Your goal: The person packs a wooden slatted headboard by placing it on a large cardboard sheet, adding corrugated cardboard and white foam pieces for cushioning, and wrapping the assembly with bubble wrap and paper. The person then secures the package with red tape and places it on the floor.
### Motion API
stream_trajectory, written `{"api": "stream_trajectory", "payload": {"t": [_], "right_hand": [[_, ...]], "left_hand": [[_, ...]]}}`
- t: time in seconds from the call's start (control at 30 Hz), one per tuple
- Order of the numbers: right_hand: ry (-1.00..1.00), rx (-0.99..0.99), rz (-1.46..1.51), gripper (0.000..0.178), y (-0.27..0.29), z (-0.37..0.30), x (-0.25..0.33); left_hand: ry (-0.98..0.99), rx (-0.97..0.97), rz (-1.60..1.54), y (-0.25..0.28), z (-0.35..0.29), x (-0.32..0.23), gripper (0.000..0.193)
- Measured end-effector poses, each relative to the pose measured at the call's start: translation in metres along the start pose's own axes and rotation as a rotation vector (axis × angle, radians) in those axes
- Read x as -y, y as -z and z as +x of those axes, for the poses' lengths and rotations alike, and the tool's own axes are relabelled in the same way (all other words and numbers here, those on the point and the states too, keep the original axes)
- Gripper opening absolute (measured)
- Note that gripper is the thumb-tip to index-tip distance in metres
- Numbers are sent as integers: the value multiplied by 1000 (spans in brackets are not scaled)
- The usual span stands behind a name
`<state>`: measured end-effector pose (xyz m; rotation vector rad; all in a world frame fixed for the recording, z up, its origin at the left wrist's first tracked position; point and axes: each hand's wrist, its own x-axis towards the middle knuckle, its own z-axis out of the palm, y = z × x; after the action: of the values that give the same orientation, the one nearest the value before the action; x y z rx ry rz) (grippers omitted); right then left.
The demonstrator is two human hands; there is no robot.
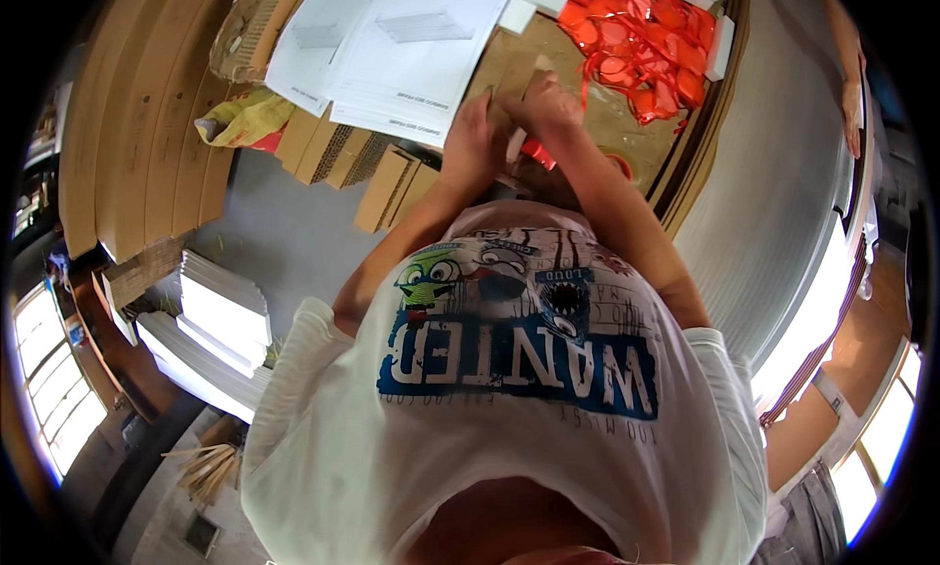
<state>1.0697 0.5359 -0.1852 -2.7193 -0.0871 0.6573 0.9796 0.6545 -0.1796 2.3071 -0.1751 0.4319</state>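
Over the brown work surface [548,51], my left hand [477,139] and my right hand [548,105] are close together, both with curled fingers. A blurred tan strip [521,75] shows at the fingertips; I cannot make out its kind or how it is held. Just below the hands, a red object [538,154] is partly hidden by my wrists. A red ring-shaped thing [620,164] lies to the right of my right forearm. Left of my hands are white printed sheets [416,46] with line drawings.
Red plastic packets with straps [641,46] are heaped at the far right of the surface, among white blocks [720,51]. Cardboard pieces [387,188] and tall brown cartons [147,124] stand left. Grey sheets [774,173] are stacked right, near another person's arm [850,75].
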Motion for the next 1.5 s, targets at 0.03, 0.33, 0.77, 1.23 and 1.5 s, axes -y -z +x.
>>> {"api": "stream_trajectory", "payload": {"t": [0.03,0.33,0.77,1.23,1.5], "right_hand": [[-16,14,-80,98,-1,2,4],[-286,145,-289,114,-1,3,51],[-258,-46,353,102,-14,2,-23],[-80,394,1551,48,23,-122,-25],[-180,193,1569,49,37,-191,-27]], "left_hand": [[29,-69,19,12,5,9,37],[270,140,642,71,68,128,44],[278,283,459,73,62,107,76],[376,503,495,79,86,89,62],[338,238,-397,57,74,129,20]]}}
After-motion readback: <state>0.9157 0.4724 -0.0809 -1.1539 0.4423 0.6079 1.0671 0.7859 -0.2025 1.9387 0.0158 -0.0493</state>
